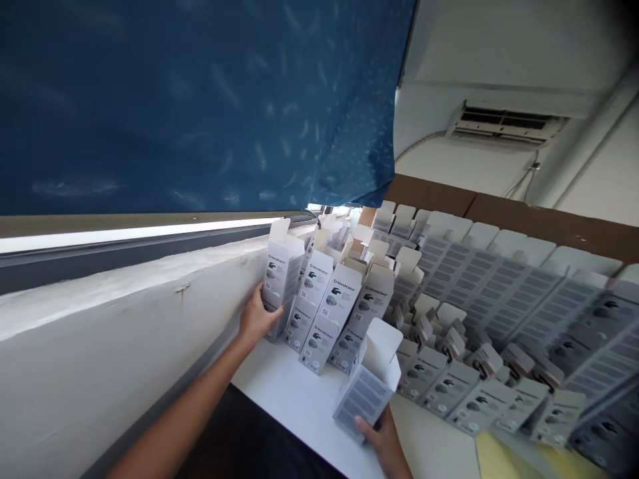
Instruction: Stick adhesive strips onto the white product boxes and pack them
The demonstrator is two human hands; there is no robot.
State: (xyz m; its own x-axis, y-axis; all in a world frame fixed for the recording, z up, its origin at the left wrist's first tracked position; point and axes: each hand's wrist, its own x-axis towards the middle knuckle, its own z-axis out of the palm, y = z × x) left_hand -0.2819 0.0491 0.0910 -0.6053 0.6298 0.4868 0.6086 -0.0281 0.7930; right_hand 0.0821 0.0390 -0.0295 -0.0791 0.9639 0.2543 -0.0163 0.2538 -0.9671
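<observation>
My left hand (259,315) is wrapped round the lower part of a tall grey-white box (282,269) at the left end of the stacked boxes, beside the wall. Its top flap stands up. In my right hand (379,436) is an open-topped box (367,392), held by its lower right side near the table's front, with its flaps raised and lines of print facing me. Between the two hands, upright printed boxes (341,293) stand in stacks, several with raised flaps.
More boxes (474,406) fill the right side in rows, some with small items at their open tops. A white table (284,382) lies below, yellow sheets (504,459) at lower right. Blue fabric (200,106) hangs overhead; a white wall (124,359) runs along the left.
</observation>
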